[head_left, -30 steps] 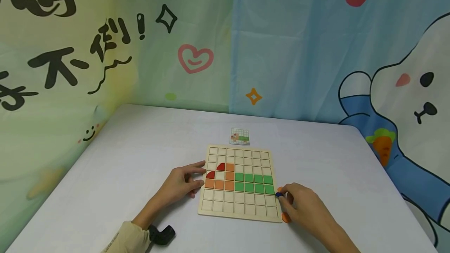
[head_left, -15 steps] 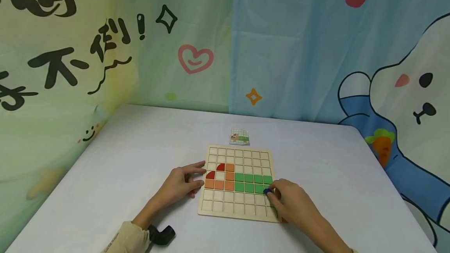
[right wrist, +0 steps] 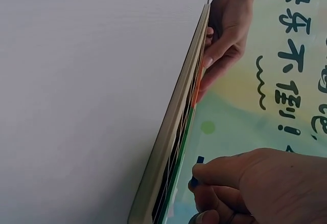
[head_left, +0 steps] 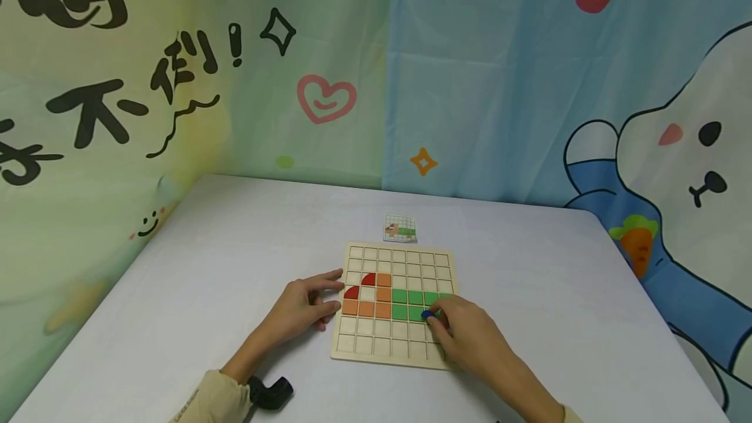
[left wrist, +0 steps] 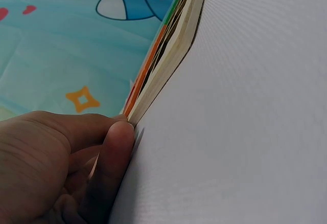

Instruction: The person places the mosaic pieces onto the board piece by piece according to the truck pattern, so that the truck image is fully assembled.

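Observation:
A wooden grid board lies on the white table. Red quarter-round tiles, orange square tiles and a double row of green square tiles fill some of its cells. My left hand touches the board's left edge with thumb and fingertips, fingers fairly straight. Between thumb and fingers, my right hand pinches a small dark blue piece, which overlaps the green rows in the head view. In the right wrist view the blue piece pokes out past the fingertips. The right hand hides some green tiles.
A small printed card with a coloured grid picture lies behind the board. A black device sits at the left wrist. Printed cloth hangs along the table's back edge.
My right hand has carried the blue piece leftward from beside the board's right edge to over the green rows. Orange pieces seen by that edge are now hidden. The left hand stays put.

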